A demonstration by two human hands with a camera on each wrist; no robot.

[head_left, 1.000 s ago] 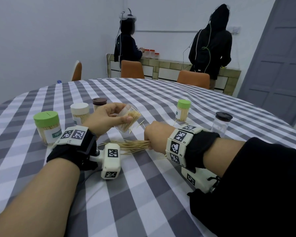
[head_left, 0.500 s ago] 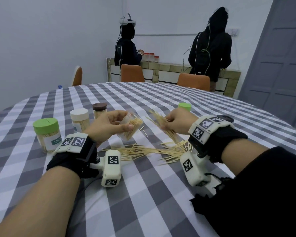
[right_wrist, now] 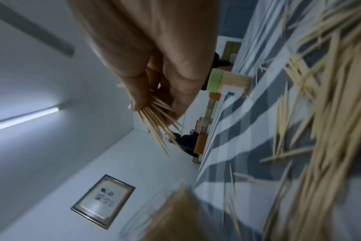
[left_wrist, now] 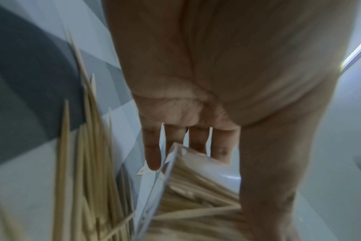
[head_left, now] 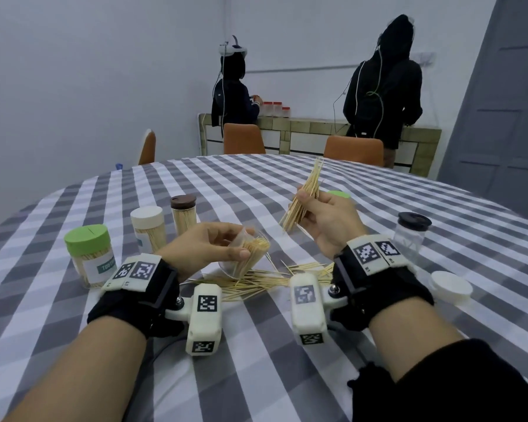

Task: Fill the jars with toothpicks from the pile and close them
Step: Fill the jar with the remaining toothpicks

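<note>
1. The left hand (head_left: 209, 249) grips a clear jar (head_left: 247, 254), tipped with its mouth facing right, above the pile (head_left: 256, 283) on the tabletop (head_left: 256, 376).
2. The right hand (head_left: 326, 222) pinches a bundle of toothpicks (head_left: 305, 197), held steeply upright, up and right of the jar's mouth.

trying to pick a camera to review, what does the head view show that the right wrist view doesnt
Only the head view shows the left hand holding the tilted open jar, the closed jars at left, the loose white lid and the empty dark-lidded jar.

Only the right wrist view shows a framed picture and a ceiling light.

Both show the right hand pinching a toothpick bundle, the pile on the checked cloth, and the green-lidded jar.
</note>
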